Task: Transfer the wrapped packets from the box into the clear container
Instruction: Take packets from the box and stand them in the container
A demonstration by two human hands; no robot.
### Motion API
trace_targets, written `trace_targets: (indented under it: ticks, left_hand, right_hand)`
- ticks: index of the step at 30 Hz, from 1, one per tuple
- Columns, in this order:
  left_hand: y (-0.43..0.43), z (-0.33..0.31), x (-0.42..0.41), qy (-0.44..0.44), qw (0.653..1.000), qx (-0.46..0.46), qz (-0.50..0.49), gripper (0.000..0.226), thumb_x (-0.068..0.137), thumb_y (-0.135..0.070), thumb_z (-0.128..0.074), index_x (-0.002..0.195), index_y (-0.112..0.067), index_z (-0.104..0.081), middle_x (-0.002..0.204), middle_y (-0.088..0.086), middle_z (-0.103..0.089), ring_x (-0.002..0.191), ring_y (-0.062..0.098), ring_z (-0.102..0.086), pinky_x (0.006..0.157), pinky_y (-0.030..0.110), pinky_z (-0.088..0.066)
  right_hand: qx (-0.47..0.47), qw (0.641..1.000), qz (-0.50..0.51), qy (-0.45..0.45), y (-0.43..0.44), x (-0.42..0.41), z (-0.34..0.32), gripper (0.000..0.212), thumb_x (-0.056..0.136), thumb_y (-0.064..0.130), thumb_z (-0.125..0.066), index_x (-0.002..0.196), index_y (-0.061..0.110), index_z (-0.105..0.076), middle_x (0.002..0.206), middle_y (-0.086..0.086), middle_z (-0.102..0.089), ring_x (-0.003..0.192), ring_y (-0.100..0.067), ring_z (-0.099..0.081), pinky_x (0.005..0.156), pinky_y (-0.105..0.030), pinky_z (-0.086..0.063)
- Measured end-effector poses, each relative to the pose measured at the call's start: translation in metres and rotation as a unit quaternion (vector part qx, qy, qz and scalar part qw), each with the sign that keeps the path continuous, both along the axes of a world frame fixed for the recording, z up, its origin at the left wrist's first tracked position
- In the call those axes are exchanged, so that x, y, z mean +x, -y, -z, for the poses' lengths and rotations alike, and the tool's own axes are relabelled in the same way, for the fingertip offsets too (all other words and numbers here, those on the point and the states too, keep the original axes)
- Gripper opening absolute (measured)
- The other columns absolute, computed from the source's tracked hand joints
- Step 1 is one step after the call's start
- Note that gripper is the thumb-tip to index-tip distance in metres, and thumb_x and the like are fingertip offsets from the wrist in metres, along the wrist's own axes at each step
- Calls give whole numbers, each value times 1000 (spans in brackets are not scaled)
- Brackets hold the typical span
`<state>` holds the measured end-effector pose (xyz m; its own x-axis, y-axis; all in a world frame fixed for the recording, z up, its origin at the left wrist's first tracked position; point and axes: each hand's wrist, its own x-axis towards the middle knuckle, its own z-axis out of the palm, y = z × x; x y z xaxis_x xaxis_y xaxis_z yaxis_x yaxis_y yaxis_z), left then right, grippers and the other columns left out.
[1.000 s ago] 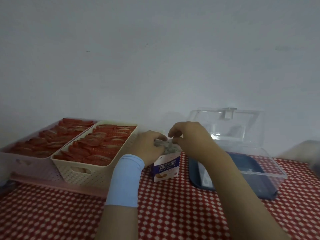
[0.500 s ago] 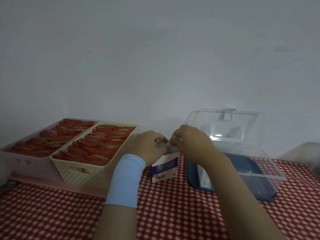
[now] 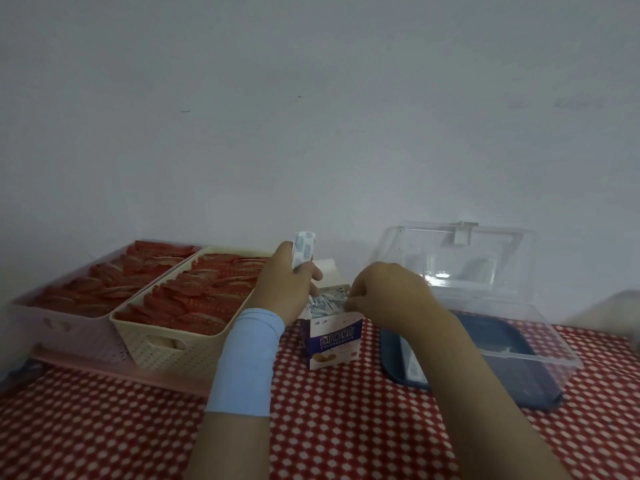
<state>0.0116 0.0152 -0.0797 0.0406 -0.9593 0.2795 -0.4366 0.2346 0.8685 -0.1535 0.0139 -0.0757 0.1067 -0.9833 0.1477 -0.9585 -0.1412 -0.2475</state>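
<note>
Over on the left, two baskets sit side by side, touching: a cream basket (image 3: 180, 336) with a perforated wall and handle slot, and a pale pink basket (image 3: 65, 329) beyond it. Both are packed with rows of red packets (image 3: 204, 299). A pink lid (image 3: 114, 370) lies flat beneath them. A red-and-white checked cloth (image 3: 346, 427) covers the bench, and a plain pale wall (image 3: 311, 116) rises behind.

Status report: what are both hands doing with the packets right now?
Left hand holds packets raised above the box. Right hand pinching at the box's open top. Clear container open, path clear.
</note>
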Motion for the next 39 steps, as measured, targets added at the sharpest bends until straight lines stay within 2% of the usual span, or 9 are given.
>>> trace_targets:
  ticks: [6,12,18,24,27,31,35,37,39]
  left_hand:
    - [1,6,-6,-16,999,26,30,20,91,-31,-37,103,-30,-53,86,-4,-63,66,24,-62,83,52,-55]
    - [3,7,-6,-10,999,29,23,24,100,-16,-33,122,-19,-40,88,-3,-68,69,16,-66,71,39,-54]
    - [8,12,-6,-27,1000,-5,9,19,101,-15,-37,114,-24,-48,92,-11,-73,74,8,-73,76,49,-60]
    - [6,13,-14,54,999,-1,9,20,100,-16,-42,110,-26,-56,94,-7,-69,77,11,-70,68,34,-60]
    - [8,16,-11,46,999,4,5,21,98,-14,-43,104,-29,-57,95,-5,-72,76,15,-72,71,40,-61]
    - [9,15,-9,-24,1000,16,9,24,98,-7,-44,111,-18,-60,94,-7,-73,67,9,-73,65,32,-62]
    - [10,13,-8,-38,999,4,7,27,98,-7,-41,105,-25,-60,92,-7,-73,70,11,-73,72,39,-62]
    - [10,13,-8,-47,999,2,0,27,100,-8,-38,109,-22,-60,93,-5,-72,73,12,-73,72,38,-61]
    - [10,12,-8,-49,999,-5,-8,27,101,-9,-37,112,-19,-59,94,-4,-71,75,11,-70,70,34,-60]
  right_hand:
    - [-9,997,11,-73,7,9,1,22,88,42,-72,99,22,-75,91,4,-72,85,-15,-67,73,-31,-54]
    - [-40,992,-31,-115,10,8,2,22,99,36,-57,110,21,-70,104,2,-58,89,-17,-64,79,-34,-55]
    - [-140,987,-31,68,3,-6,-8,19,103,29,-50,106,23,-68,101,6,-66,88,-12,-62,80,-29,-52]
    - [-131,971,-40,194,3,2,6,15,101,21,-57,113,20,-66,88,8,-66,76,-5,-63,65,-17,-53]
    - [-64,959,-45,272,2,0,8,27,97,18,-64,124,21,-65,91,9,-67,72,-5,-66,53,-13,-52]
    - [26,936,-38,349,-1,-3,3,10,88,17,-75,98,14,-77,79,1,-76,66,-13,-73,52,-16,-55]
    - [54,881,-13,470,-5,-8,-1,7,88,17,-76,83,13,-79,73,-4,-77,61,-14,-72,54,-21,-58]
    - [29,854,5,520,-5,-9,-2,9,90,15,-73,86,12,-79,75,-5,-77,64,-16,-73,55,-24,-59]
    - [-46,876,39,478,1,-10,1,11,92,19,-71,85,16,-79,73,-1,-76,66,-16,-71,55,-22,-54]
